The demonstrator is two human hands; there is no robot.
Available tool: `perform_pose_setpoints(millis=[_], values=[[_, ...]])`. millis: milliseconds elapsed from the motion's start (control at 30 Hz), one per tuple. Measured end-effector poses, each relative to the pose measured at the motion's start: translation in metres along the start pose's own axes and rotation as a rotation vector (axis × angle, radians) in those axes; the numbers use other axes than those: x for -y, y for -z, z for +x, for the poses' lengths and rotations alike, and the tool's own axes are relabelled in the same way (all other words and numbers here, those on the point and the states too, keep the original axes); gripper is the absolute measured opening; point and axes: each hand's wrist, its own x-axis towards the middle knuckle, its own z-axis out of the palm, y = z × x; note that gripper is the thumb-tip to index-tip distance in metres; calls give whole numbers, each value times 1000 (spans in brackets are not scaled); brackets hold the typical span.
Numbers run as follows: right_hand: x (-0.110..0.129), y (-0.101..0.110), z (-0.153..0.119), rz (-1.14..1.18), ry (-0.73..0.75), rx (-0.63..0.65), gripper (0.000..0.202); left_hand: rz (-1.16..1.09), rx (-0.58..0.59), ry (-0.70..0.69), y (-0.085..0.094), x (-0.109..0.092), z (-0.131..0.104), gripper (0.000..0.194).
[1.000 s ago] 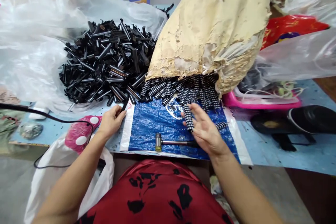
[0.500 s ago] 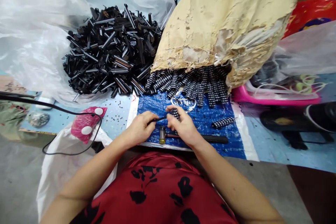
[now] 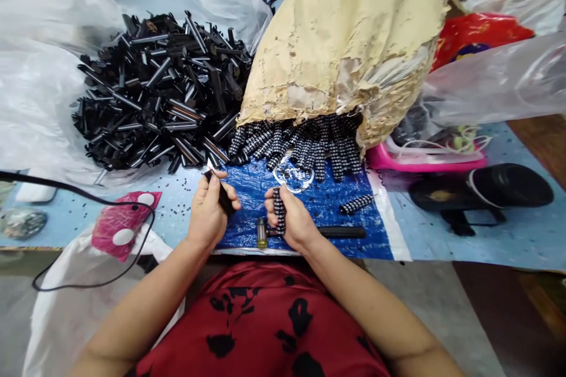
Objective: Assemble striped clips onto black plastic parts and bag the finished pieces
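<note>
- The roll [image 3: 278, 210], black with a pale check, is at the centre of the frame, just below the middle, lengthwise up and down.
- The right hand [image 3: 295, 221] pinches it between thumb and curled fingers; its top end shows above the grip.
- The left hand [image 3: 207, 212], to the left and well apart from the roll, has its fingers folded around a black piece [image 3: 226, 195] that slants down to the right.
- A hammer [image 3: 262, 233] lies crosswise just under the right hand: head to the left of the wrist, black handle to the right, the middle partly hidden.
- A spare roll [image 3: 357, 204] lies tilted, right of centre, near the handle.
- All this is over a blue sheet [image 3: 327, 200] with a white right border, spread on the pale blue surface [image 3: 424, 238].
- Above it, more rolls [image 3: 327, 144] fan out from under a worn, cream sack [image 3: 345, 41] at upper centre.
- Upper left, a heap [image 3: 163, 94] of glossy black parts sits against a clear bag [image 3: 39, 88].
- Lower left, a pink pouch [image 3: 117, 227] with white discs lies beside a black cord [image 3: 132, 284].
- Right, a black machine [image 3: 481, 191] stands just below a pink tray [image 3: 433, 164].
</note>
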Motion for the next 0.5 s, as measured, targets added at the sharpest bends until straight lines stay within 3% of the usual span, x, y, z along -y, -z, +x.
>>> perform_pose_setpoints(millis=[133,200,500], values=[[4,4,-3,29,-8,42,60,189,122,198,6,3,-4,47],[3,3,-5,43,0,45,60,265,188,225,3,9,-11,49],[9,-4,-6,83,83,-41,54,522,255,-183,-10,17,-24,25]])
